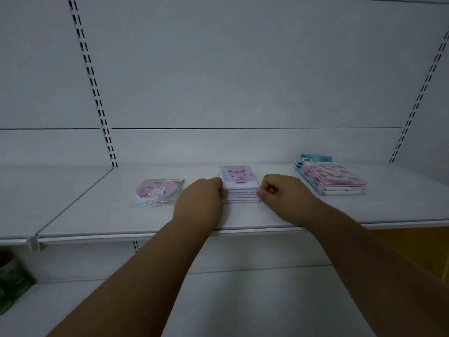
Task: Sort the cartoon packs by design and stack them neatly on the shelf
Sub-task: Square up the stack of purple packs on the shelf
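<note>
Shelving [121, 215] in white carries three groups of cartoon packs, already separated by design. Farthest left lies the heart-shaped pink pack [155, 192] with a bunny on it, in a clear wrapper, seemingly a very low pile. Next comes the left hand [202, 198], fingers curled against the left edge of the purple stack [240, 187], which sits in the middle of the shelf with a cartoon girl on top. On its other side the right hand [279, 193], curled into a loose fist, touches the stack's right edge; whether either hand truly grips the stack or only nudges it square I cannot tell. Farthest right, well apart, rests the pink stack [332, 180], slightly fanned. Sorting looks largely done; what seems left is straightening the piles, the right one especially.
</note>
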`<state>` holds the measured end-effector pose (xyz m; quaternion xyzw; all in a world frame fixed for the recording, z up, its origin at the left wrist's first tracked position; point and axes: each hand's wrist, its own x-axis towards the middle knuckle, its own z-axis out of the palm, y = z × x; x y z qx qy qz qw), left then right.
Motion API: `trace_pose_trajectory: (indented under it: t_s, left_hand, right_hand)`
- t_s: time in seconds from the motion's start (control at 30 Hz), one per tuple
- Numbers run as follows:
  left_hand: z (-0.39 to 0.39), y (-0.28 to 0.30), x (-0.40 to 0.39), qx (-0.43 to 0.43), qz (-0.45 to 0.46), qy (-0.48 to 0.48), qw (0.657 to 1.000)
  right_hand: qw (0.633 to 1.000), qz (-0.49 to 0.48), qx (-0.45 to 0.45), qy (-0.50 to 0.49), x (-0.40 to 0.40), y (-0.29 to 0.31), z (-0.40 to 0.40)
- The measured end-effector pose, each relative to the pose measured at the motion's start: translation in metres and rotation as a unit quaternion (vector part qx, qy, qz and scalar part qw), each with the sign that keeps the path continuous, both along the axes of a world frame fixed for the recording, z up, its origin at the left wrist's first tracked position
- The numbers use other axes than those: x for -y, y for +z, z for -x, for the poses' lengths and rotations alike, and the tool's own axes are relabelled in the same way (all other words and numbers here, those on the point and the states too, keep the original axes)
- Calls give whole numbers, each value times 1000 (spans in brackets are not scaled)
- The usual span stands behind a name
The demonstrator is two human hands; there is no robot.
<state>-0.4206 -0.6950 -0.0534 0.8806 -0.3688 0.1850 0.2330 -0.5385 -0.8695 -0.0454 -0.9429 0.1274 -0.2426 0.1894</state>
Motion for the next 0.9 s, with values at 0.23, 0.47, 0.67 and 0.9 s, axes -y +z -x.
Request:
trace_pose_trajectory:
  t_s: [0.23,0.47,0.67,0.9]
  left_hand:
    - [-2,-1,2,-8,7,8,1000]
    - [0,0,0,-4,17,12,1000]
    - [4,1,-2,-17,-21,25,999]
    - [7,9,-3,-69,-48,25,996]
  right_hand:
    - [998,57,6,6,-5,1,0]
    - [997,70,24,1,-5,1,2]
    - [999,37,-17,-18,-4,-2,1]
    - [998,22,-43,-28,-4,1,0]
